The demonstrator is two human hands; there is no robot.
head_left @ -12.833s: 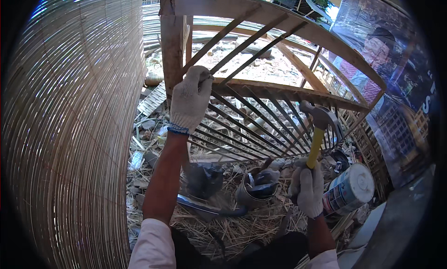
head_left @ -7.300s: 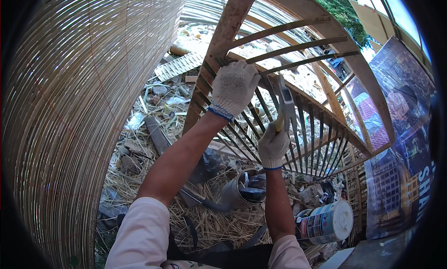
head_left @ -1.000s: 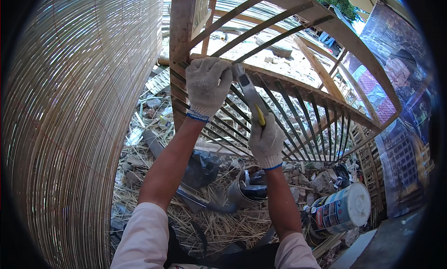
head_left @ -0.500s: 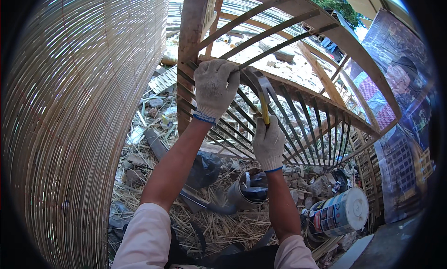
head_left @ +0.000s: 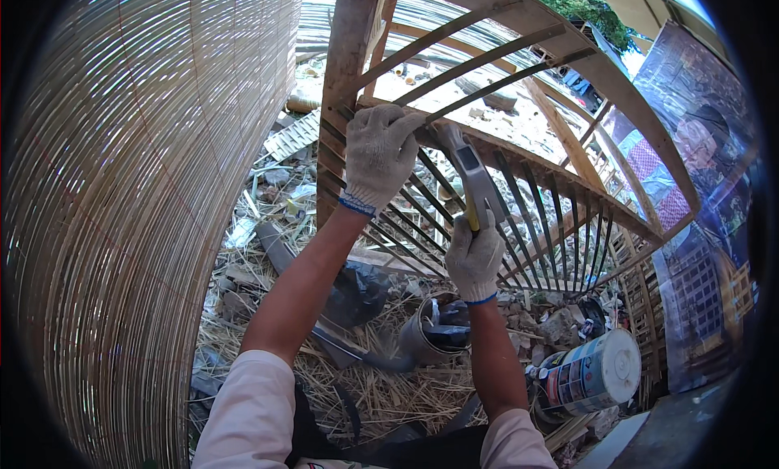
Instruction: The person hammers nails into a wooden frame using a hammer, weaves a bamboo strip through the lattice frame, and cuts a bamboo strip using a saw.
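My right hand [head_left: 476,262], in a knitted white glove with a blue cuff, grips a claw hammer by its yellow handle. The hammer's grey metal head [head_left: 473,167] is raised just below the middle beam of a wooden frame. My left hand [head_left: 378,157], gloved the same way, is closed at that beam [head_left: 531,154], close to the post. Its fingertips meet the lower end of a thin wooden slat [head_left: 515,83]; whatever is pinched there is hidden. Several dark slats [head_left: 560,225] fan out below the beam. A thick wooden post [head_left: 345,59] rises beside my left hand.
A screen of thin bamboo strips [head_left: 122,225] fills the left side. Beneath the frame lie rubble, straw, a bucket [head_left: 419,337] holding dark plastic, and a black plastic bag [head_left: 359,294]. A printed paint pail [head_left: 588,374] lies tilted at lower right, near a hanging printed sheet [head_left: 677,104].
The hammer has tipped back, its head swinging away from my left fingertips toward my right hand. My right hand has shifted slightly down. My left hand stays at the beam.
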